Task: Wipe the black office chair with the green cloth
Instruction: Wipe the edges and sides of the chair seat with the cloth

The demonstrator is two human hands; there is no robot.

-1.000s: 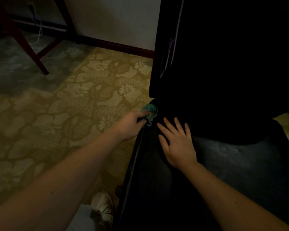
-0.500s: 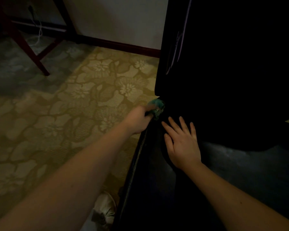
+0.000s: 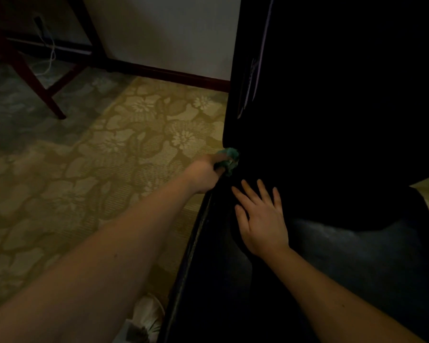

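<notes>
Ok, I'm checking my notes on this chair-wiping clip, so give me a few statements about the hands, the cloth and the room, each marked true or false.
1. The left hand grips the green cloth. True.
2. The right hand also holds the cloth. False: it rests flat, fingers spread, on the seat of the black office chair and holds nothing.
3. The cloth is pressed at the front edge of the seat. False: it sits at the chair's left side, where the seat meets the backrest.
4. A white cable lies near the dark wooden legs at the far left. True.
5. The floor is bare wood. False: it is a flower-patterned carpet.
</notes>
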